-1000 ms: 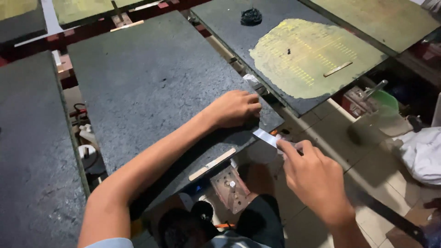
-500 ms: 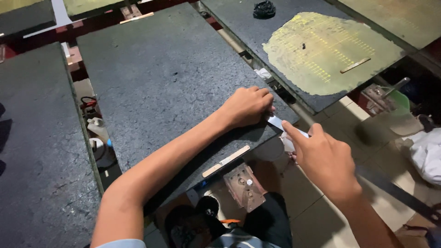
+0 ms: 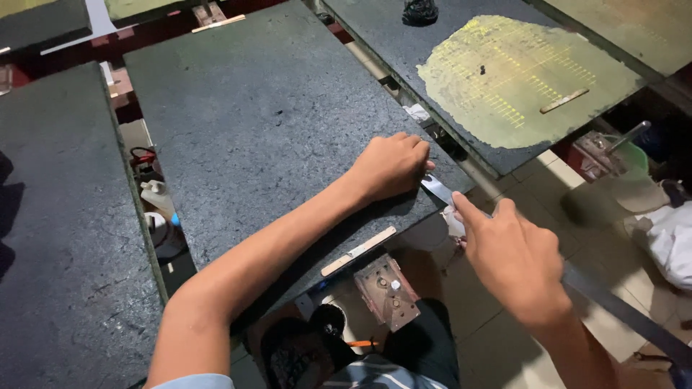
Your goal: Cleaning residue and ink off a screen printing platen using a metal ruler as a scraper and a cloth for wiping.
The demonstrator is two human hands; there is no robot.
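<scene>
the left hand [image 3: 391, 166] is pressed as a loose fist on the near right corner of the middle slab [image 3: 267, 122], a dark, rough grey board, at about 3 o'clock from the board's centre. its fingers are curled under, and whether anything is pinched beneath them cannot be told. the right hand [image 3: 513, 253] is closed around a thin metal blade [image 3: 437, 189], whose bright tip lies just beside the left knuckles at the slab's edge. the blade seems to be worked along that edge, though the contact point itself is hidden by the fingers.

for the step in hand to be done well, the blade would best be kept at a shallow angle to the edge and drawn in short, even strokes, so that the stone is not chipped. the corner should be held down firmly by the left hand, with its fingertips kept behind the blade's path. pressure is better given from the wrist than from the whole arm.

a flat wooden stick [image 3: 358, 251] lies on the near edge of the slab, at 6 o'clock from the left hand. at 1 o'clock a second slab [image 3: 375, 21] carries a wide yellow patch [image 3: 519, 79] with another small stick on it. at 9 o'clock a third slab [image 3: 58, 238] is set apart by a gap in which a white bottle [image 3: 155, 194] is lodged.
</scene>
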